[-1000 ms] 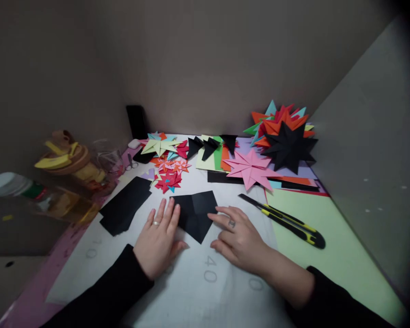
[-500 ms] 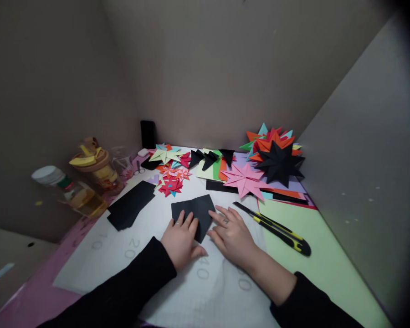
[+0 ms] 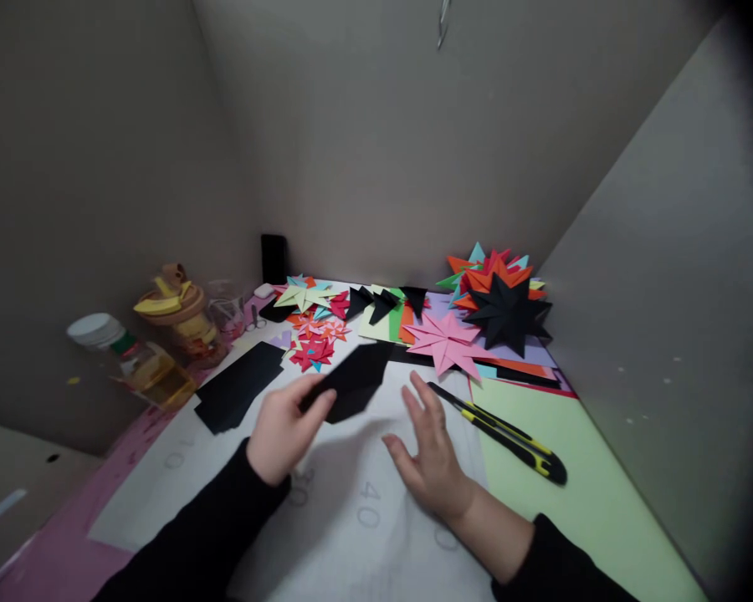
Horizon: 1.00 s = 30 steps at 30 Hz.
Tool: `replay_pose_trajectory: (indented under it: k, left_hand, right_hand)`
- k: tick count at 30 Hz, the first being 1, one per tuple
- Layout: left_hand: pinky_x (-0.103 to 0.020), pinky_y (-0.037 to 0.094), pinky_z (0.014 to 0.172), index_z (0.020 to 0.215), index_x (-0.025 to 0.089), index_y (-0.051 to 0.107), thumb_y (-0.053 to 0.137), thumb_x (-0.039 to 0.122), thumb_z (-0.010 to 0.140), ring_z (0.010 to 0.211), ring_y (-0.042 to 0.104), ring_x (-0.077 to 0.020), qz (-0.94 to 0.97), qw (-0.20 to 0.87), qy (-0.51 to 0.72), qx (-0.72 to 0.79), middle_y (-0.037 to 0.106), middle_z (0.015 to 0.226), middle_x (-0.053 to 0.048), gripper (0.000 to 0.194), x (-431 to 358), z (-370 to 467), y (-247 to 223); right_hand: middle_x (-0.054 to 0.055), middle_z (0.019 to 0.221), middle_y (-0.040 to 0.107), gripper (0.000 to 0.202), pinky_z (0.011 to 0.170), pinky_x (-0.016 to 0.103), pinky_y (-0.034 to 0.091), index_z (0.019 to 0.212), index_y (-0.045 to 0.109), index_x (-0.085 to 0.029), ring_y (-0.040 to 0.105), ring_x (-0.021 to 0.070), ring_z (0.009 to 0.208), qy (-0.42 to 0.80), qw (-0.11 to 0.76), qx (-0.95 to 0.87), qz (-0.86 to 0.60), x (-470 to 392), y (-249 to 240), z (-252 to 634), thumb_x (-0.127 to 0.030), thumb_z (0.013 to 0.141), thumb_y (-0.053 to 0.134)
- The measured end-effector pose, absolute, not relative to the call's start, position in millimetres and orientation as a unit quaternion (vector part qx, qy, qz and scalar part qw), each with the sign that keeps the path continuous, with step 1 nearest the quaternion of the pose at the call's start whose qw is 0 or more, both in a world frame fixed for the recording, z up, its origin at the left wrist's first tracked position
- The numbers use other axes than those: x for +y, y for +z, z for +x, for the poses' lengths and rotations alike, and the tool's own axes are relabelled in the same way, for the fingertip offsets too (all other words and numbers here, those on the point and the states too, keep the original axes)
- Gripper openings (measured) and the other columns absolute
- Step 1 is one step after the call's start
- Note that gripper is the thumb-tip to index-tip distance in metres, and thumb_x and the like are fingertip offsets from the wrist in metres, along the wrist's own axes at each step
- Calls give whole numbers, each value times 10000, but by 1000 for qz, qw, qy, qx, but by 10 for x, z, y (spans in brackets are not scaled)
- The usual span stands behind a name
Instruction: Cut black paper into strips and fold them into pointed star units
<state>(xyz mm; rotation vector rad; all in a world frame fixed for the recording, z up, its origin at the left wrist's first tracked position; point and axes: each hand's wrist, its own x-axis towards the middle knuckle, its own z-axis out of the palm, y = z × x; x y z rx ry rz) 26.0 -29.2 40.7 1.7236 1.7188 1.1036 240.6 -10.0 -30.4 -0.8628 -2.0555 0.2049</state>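
Note:
A sheet of black paper is raised off the white numbered mat, tilted, its left edge pinched between the thumb and fingers of my left hand. To the right of the sheet, my right hand hovers with fingers spread and nothing in them. A stack of black paper pieces lies to the left of my left hand. Beyond the hands, several folded black paper pieces rest near the wall. A yellow and black utility knife lies just right of my right hand.
At the back right, a large black paper star leans on colored ones, with a pink star before it. Small colored stars lie at back centre. A bottle, a lidded cup and a phone stand left.
My left hand has lifted the black paper off the mat and moved left. My right hand has come away from the paper, and its fingers have spread.

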Motion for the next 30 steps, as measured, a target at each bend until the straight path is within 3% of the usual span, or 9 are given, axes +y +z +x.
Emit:
replay_pose_trajectory:
  k: [3,5,8,12,16,19,22,25,30]
  left_hand:
    - [-260,512,644,910,148,621,691,255,690,694,648,-164,462,487,489,557,692,794,-31,254,-134,134,546]
    - [-236,501,593,890,131,602,738,202,623,623,629,-136,360,583,507,523,672,728,-17,308,-46,133,492]
    - [-221,496,598,865,121,586,757,163,589,621,625,-120,285,634,521,496,659,709,-11,327,25,211,298]
    - [-208,479,555,787,139,548,764,161,584,561,612,-105,309,672,469,483,656,660,10,297,70,260,80]
    - [-226,472,553,721,139,513,771,163,571,539,619,-123,405,707,342,468,655,599,2,300,153,166,-49]
    - [-238,475,582,798,146,521,750,172,602,569,631,-129,405,693,361,475,664,638,5,302,207,136,-137]
    - [-233,472,605,905,144,534,716,169,637,614,635,-128,384,675,411,477,665,685,6,326,230,173,-223]
    - [-261,484,687,1024,135,554,675,153,666,738,644,-153,413,692,398,440,682,813,-33,378,238,201,-299]
    - [-359,487,833,1321,140,403,561,143,737,990,603,-220,547,618,335,455,610,1151,-138,605,206,115,-342]
  right_hand:
    - [183,1401,316,620,1000,527,348,1419,135,-191,366,288,1267,208,482,-767,-369,-47,-405,2427,-295,888,437]
    - [178,1293,451,611,952,473,416,1411,135,-193,502,254,1144,323,493,-728,-352,-17,-454,2419,-398,902,404]
    - [152,1133,568,688,845,399,495,1408,100,-197,599,220,979,463,494,-663,-318,-5,-468,2364,-492,877,423]
    - [78,929,637,684,712,333,533,1393,126,-228,645,182,797,535,488,-608,-326,2,-433,2292,-362,848,517]
    - [75,894,640,514,618,290,536,1325,302,-223,646,166,717,446,503,-611,-419,70,-440,2350,-239,850,498]
    - [121,1103,602,428,824,414,500,1260,425,-225,596,234,997,248,501,-697,-449,98,-407,2430,-193,840,500]
    - [126,1260,536,458,992,536,336,1272,453,-220,404,296,1244,78,407,-825,-385,66,-325,2437,-181,823,533]
    - [119,1291,531,451,1019,590,237,1301,442,-214,327,294,1300,8,273,-905,-325,25,-295,2362,-169,856,495]
    - [98,1265,559,431,1003,572,279,1281,469,-197,383,263,1273,5,180,-940,-290,51,-444,2286,-76,867,439]
